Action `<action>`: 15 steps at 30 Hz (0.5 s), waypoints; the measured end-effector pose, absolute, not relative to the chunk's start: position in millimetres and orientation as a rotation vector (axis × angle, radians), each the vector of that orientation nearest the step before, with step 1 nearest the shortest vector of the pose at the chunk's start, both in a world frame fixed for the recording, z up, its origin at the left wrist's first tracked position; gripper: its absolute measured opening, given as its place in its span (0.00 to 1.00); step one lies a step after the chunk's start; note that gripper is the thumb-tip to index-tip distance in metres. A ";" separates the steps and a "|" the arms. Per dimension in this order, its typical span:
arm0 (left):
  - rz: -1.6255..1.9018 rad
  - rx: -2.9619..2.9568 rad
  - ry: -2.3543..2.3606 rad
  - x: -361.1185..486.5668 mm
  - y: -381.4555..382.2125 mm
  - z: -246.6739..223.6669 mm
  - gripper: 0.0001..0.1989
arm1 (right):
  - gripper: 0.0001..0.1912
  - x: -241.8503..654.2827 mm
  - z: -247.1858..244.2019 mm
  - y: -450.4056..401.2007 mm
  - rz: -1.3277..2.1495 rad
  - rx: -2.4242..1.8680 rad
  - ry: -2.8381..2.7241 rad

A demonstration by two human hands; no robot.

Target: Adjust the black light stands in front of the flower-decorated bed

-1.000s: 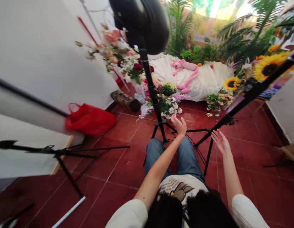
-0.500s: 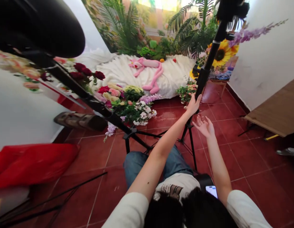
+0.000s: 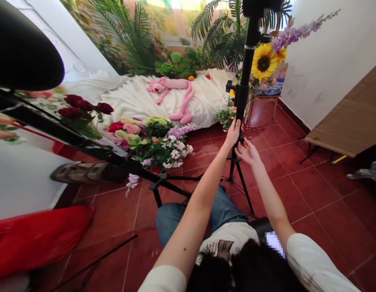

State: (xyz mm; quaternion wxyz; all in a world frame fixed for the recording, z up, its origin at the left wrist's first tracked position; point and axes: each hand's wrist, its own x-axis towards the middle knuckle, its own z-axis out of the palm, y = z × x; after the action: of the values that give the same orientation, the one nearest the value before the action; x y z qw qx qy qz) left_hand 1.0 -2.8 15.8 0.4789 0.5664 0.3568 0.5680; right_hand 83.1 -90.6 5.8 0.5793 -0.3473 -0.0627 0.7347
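Observation:
A black light stand [image 3: 243, 93] rises upright in front of me, its legs spread on the floor. My left hand [image 3: 233, 134] is closed around the lower part of its pole. Just below and to the right, my right hand [image 3: 248, 152] has its palm turned up, fingers apart and slightly curled. Its fingertips are beside a small black knob [image 3: 241, 140] on the pole; whether they touch it I cannot tell. A second black stand [image 3: 93, 142] slants across the left side, with a large dark lamp head [image 3: 26, 48] above it.
Artificial flowers [image 3: 163, 142] and a white draped cloth [image 3: 114, 97] with a pink plush toy [image 3: 178, 84] lie ahead. A sunflower [image 3: 263, 63] stands behind the pole. A brown board [image 3: 352, 109] is at right, a red bag [image 3: 38, 239] at left. A phone [image 3: 274, 243] lies beside my hip.
My right hand has moved in toward the pole and its knob. The left hand still grips the pole, which now looks more upright. My view has shifted to the right.

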 end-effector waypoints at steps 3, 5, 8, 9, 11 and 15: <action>1.366 1.419 0.809 0.8 -2.9 16.1 0.32 | 0.13 85.4 7.8 -89.8 1.728 -0.833 -0.148; 1.379 1.432 0.815 0.8 -3.0 16.3 0.32 | 0.12 86.6 9.5 -90.0 1.732 -0.836 -0.133; 1.368 1.440 0.835 1.1 -2.9 16.8 0.32 | 0.10 88.0 10.6 -89.4 1.737 -0.842 -0.114; 1.363 1.437 0.835 1.2 -2.8 16.9 0.32 | 0.09 88.3 10.4 -88.5 1.737 -0.848 -0.115; 1.356 1.425 0.832 1.2 -2.4 17.2 0.31 | 0.08 88.3 9.3 -86.0 1.728 -0.884 -0.140; 1.350 1.408 0.856 0.5 -2.6 18.3 0.30 | 0.15 83.6 6.1 -82.0 1.401 -1.130 -0.399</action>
State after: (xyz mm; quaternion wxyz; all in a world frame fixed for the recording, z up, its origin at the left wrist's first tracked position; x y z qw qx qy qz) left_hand 0.5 -2.6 18.3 0.4845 0.5784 0.3515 0.5543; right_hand 83.6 -82.0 6.1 0.6044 -0.4883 -0.1724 0.6054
